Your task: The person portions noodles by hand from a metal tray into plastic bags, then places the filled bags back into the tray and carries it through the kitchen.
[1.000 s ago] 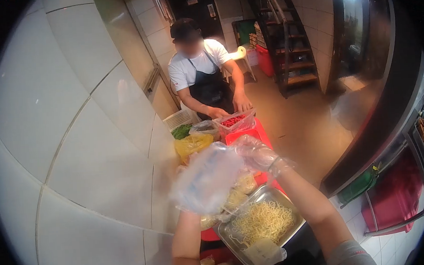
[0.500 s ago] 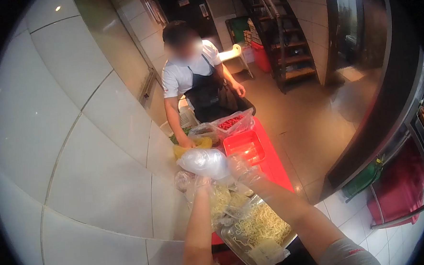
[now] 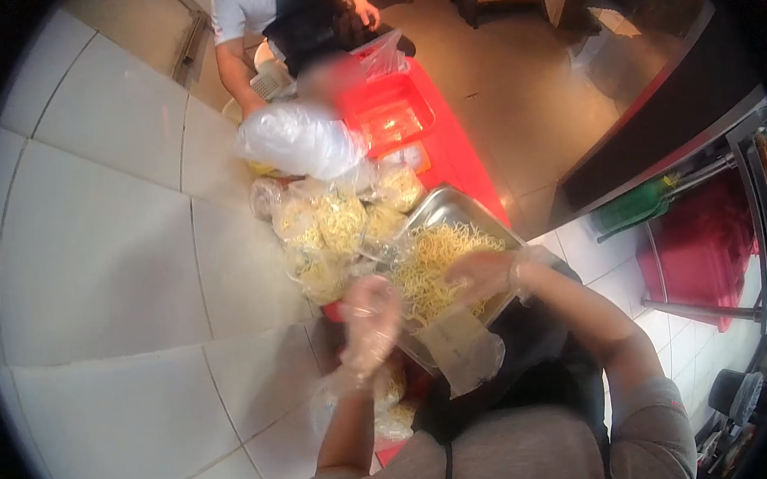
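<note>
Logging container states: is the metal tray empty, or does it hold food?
It holds food: loose noodles lie heaped in the metal tray, the right hand over them.

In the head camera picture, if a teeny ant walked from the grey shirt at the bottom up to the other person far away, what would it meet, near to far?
Grey shirt → pale floppy sheet → loose noodles → red tub → the other person's dark apron.
</note>
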